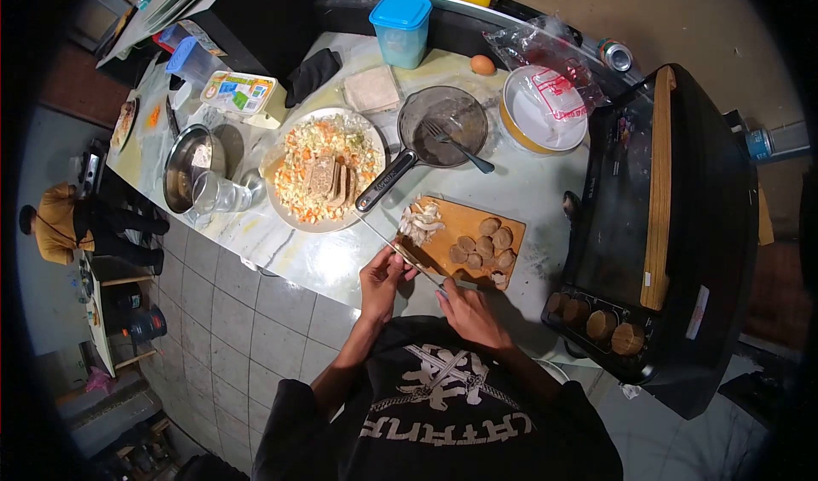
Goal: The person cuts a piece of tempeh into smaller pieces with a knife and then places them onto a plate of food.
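My right hand (470, 309) is closed round the handle of a knife (375, 231), whose long thin blade points up and left over the table's front edge. Close to the blade, my left hand (382, 281) is closed with its fingertips pinched together; whatever lies between them is too small to make out. Just beyond both hands is a wooden cutting board (447, 232). Round brown slices (485, 246) lie on its right part, and a pile of pale strips (422, 220) sits at its left end.
A large plate (294, 223) holds chopped vegetables and brown slabs. Behind the board stand a frying pan (426, 110) with a fork (460, 147) in it and a bowl (520, 127). A black appliance (707, 225) fills the right side. Another person (81, 225) stands far left.
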Motion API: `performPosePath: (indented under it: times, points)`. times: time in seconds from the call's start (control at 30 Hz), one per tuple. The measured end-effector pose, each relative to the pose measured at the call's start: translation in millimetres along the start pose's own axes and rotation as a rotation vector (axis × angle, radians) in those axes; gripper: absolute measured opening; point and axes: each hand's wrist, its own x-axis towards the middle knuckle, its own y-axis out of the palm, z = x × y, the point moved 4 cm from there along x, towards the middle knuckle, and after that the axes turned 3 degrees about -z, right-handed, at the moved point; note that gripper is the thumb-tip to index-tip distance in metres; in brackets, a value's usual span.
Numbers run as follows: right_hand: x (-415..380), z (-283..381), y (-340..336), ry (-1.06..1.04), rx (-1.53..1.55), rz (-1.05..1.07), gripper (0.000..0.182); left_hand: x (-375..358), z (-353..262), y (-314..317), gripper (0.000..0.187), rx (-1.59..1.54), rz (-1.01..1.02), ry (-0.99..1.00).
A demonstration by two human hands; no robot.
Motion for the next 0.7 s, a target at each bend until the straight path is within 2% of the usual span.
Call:
performPosePath:
  times: [0.07, 0.27, 0.6, 0.7]
  points:
    - [1, -4, 7, 0.061, 0.117, 0.06, 0.017, 0, 0, -1, 0.038, -0.003, -0.014, -0.003]
    - [4, -3, 5, 0.102, 0.18, 0.111, 0.017, 0, -3, 1, 0.037, 0.013, -0.011, 0.0]
    - [4, -5, 11, 0.121, 0.163, 0.156, 0.015, -3, -8, 3, 0.035, 0.083, 0.005, 0.035]
    - [3, -5, 13, 0.148, 0.143, 0.24, 0.015, -4, -11, 5, 0.034, 0.095, -0.007, 0.044]
